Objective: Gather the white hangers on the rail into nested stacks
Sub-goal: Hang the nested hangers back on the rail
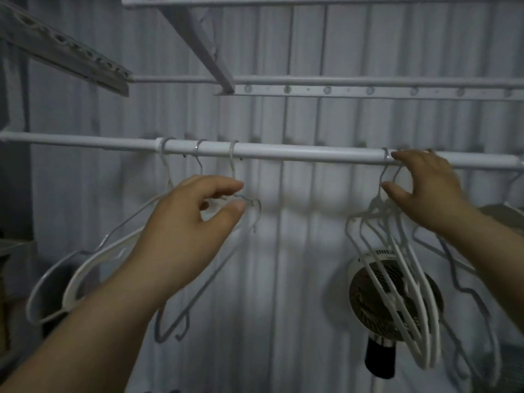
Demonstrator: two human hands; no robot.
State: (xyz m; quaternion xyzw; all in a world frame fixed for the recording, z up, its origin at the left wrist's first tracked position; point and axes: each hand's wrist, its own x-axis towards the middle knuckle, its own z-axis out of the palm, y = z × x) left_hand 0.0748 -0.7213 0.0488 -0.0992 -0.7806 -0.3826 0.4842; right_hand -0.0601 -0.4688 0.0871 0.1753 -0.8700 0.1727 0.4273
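Observation:
A white rail (283, 153) runs across the view. Three white hangers (93, 256) hang spaced apart on its left part by their hooks. My left hand (192, 222) reaches up among them, thumb and forefinger curled close around the neck of the rightmost one; whether they pinch it is not clear. On the right, a nested stack of white hangers (397, 268) hangs from the rail. My right hand (422, 188) rests on the rail over the stack's hooks, its thumb beside their necks.
A small round fan (377, 290) on a dark handle stands behind the right stack. More hangers (465, 282) hang farther right, partly behind my right arm. A second rail (312, 80) and rack bars lie above. Corrugated wall behind.

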